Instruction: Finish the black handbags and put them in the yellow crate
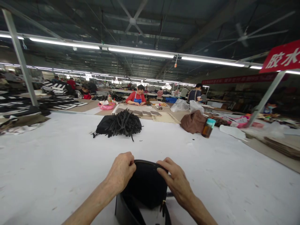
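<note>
A black bag (147,184) stands at the near edge of the white table, its opening facing me and its dark inside showing. On the bag's upper left rim, my left hand (123,170) is closed with the fingers curled round the edge. At the upper right, my right hand (174,178) pinches the same rim between thumb and fingers. A small zipper pull (163,204) hangs at the bag's right side. Lower down, a black strap or side panel (127,207) curves toward me.
A heap of black strips (124,123) on dark pieces lies farther back on the white table (70,162). To the right are a brown cloth (192,122) and a jar with a turquoise lid (208,128). A person in red (137,97) sits beyond, near a pink basket (106,105).
</note>
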